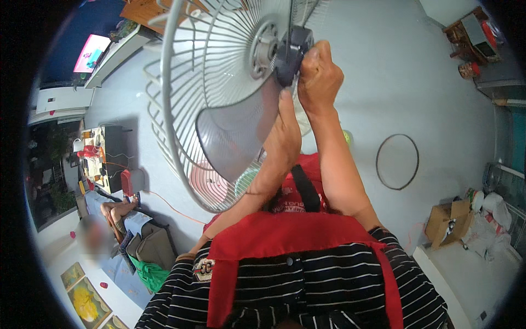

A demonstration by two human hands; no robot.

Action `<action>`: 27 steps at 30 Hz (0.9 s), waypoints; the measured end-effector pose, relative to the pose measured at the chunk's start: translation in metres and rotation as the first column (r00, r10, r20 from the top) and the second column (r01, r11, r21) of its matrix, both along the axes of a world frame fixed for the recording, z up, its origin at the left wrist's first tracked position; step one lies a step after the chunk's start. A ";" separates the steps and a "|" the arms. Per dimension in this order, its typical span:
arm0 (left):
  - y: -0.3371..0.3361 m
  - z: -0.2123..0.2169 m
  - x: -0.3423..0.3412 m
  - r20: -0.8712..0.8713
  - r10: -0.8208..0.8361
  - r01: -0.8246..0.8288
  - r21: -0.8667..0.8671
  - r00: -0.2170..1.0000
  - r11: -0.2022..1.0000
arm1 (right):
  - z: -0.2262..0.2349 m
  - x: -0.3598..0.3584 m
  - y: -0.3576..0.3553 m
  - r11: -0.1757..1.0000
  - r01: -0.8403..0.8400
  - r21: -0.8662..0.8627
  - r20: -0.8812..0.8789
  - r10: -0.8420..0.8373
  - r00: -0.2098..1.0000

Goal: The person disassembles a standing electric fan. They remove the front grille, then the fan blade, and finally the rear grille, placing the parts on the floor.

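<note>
Head view: person in a striped shirt and red apron is working on an electric fan.
Right hand (319, 77): gripping the dark hub cap (291, 52) at the fan's centre.
Left hand (284, 137): pressing fingers against the translucent blade (235, 129).
Rear grille (186, 93): already sitting behind the blade.
Loose ring (397, 162): lying on the floor, well apart, not yet fitted.

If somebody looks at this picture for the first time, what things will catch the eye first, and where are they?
First comes the big white wire fan guard, filling the upper middle, with a translucent grey blade inside it. At its hub both bare hands meet: the right hand grips the dark hub cap, and the left hand rests just below it. A thin dark ring lies alone on the pale floor to the right.
</note>
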State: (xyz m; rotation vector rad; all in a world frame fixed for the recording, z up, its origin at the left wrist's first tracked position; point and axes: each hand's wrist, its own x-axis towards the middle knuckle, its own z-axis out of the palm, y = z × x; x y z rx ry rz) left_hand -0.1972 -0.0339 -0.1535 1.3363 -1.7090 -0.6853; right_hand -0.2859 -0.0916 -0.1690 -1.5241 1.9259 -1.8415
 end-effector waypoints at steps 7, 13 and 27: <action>0.005 0.012 0.001 -0.133 -0.017 0.043 0.201 0.991 0.979 | 0.008 -0.001 0.015 0.975 -0.085 0.204 0.163 0.051 0.985; 0.010 0.011 0.008 -0.149 -0.099 0.132 0.229 0.984 0.964 | -0.029 -0.014 0.013 0.980 -0.104 -0.167 -0.047 0.098 0.994; 0.003 0.000 0.008 -0.082 -0.006 0.017 0.133 0.997 0.991 | -0.014 0.015 -0.002 0.975 0.021 -0.220 0.289 0.044 0.956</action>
